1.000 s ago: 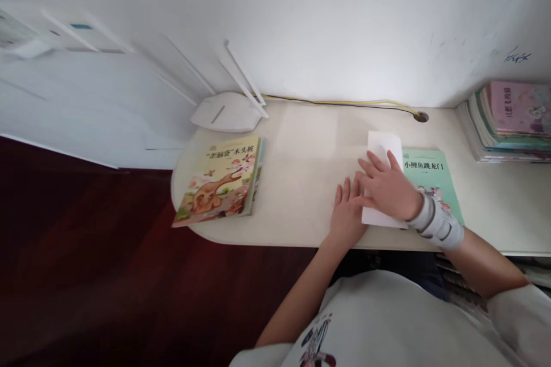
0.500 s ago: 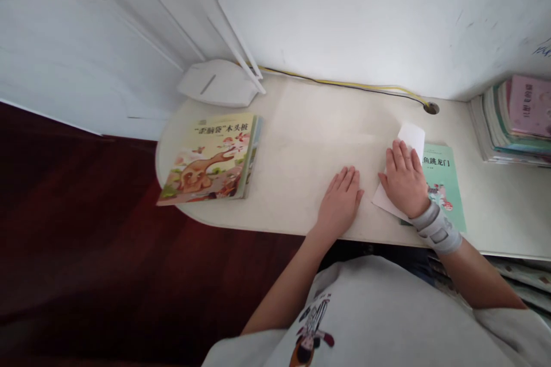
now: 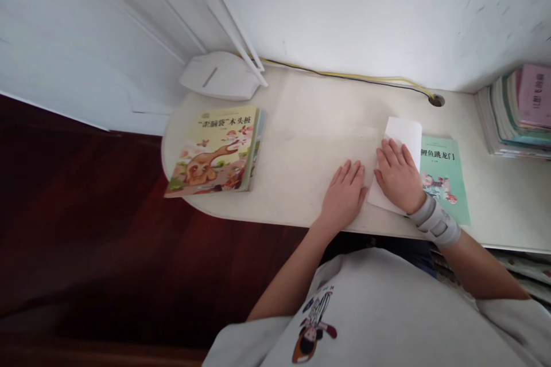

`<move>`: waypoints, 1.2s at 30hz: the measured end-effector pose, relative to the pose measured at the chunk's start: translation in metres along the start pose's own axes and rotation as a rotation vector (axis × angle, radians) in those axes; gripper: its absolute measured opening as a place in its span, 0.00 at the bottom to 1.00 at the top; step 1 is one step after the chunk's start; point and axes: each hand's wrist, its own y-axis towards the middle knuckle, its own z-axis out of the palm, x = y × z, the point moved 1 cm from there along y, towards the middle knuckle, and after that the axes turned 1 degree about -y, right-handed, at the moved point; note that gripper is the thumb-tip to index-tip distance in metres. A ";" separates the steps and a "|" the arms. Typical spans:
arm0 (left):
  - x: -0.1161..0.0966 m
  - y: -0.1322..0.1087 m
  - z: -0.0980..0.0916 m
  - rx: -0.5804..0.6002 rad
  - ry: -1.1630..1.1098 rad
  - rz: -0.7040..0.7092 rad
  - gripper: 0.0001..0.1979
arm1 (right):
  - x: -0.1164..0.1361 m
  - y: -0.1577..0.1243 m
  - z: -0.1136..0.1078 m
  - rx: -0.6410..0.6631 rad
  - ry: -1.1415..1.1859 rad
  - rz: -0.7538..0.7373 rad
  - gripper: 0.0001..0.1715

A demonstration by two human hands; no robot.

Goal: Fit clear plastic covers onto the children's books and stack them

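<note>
Left grip (image 3: 343, 195): released; palm down, fingers extended and held nearly together, laid on the bench (image 3: 301, 149) near its front edge. Holds no object.
Right grip (image 3: 400, 178): released; palm down, fingers extended with slight gaps, laid on the white sheet (image 3: 404, 129). Contact is from above only, with no grasp around an edge.
White sheet: beneath the right grip, its far end extending beyond the fingertips; lower left corner just beside the left thumb. Right side overlaps the green book (image 3: 451, 189).
Green book: front cover up, to the right of the white sheet and partly under it; whether the right palm touches the cover cannot be told.
Wrist brace (image 3: 437, 223): gray, fitted around the right wrist, over the lower part of the green book.
Obstruction: the right grip and brace hide the lower right of the white sheet and part of the green cover.
Yellow book (image 3: 210, 152): at the left end of the bench, well apart from both grips, on top of another book; near left corner overhangs the edge.
Router (image 3: 221, 75): white, with antennas, behind the yellow book.
Yellow cable (image 3: 365, 77): along the wall to the cable hole (image 3: 437, 101).
Book pile (image 3: 501, 120): far right, pink book (image 3: 534, 94) uppermost.
</note>
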 end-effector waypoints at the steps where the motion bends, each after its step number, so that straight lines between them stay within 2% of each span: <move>1: 0.001 0.000 0.000 -0.008 -0.009 -0.003 0.24 | -0.001 0.000 -0.001 0.008 0.002 0.004 0.27; 6: -0.002 -0.003 -0.005 -0.055 -0.039 0.022 0.23 | -0.014 -0.007 -0.006 0.024 0.021 0.018 0.26; 9: -0.009 -0.008 -0.012 -0.068 -0.067 0.213 0.19 | -0.022 -0.012 -0.009 0.010 0.035 0.028 0.26; 11: -0.013 -0.012 -0.015 -0.029 -0.076 0.357 0.17 | -0.025 -0.014 -0.010 -0.002 0.045 0.043 0.26; 13: -0.014 -0.015 -0.015 0.026 -0.077 0.419 0.16 | -0.025 -0.015 -0.008 0.001 0.047 0.046 0.26; 18: -0.008 -0.015 -0.017 0.088 -0.143 0.427 0.14 | -0.021 -0.014 -0.003 0.033 0.037 0.011 0.26; 23: 0.000 -0.013 -0.022 0.103 -0.222 0.446 0.13 | -0.022 -0.014 -0.002 0.020 0.034 0.002 0.26; 29: 0.001 -0.014 -0.020 0.100 -0.289 0.392 0.14 | -0.022 -0.015 -0.005 0.009 0.016 0.006 0.25; 33: -0.001 -0.006 -0.022 0.087 -0.178 0.311 0.15 | -0.020 -0.015 -0.007 0.004 0.017 0.024 0.25; 36: 0.001 0.008 -0.031 0.227 -0.025 0.383 0.17 | -0.019 -0.015 -0.006 -0.019 0.002 0.063 0.24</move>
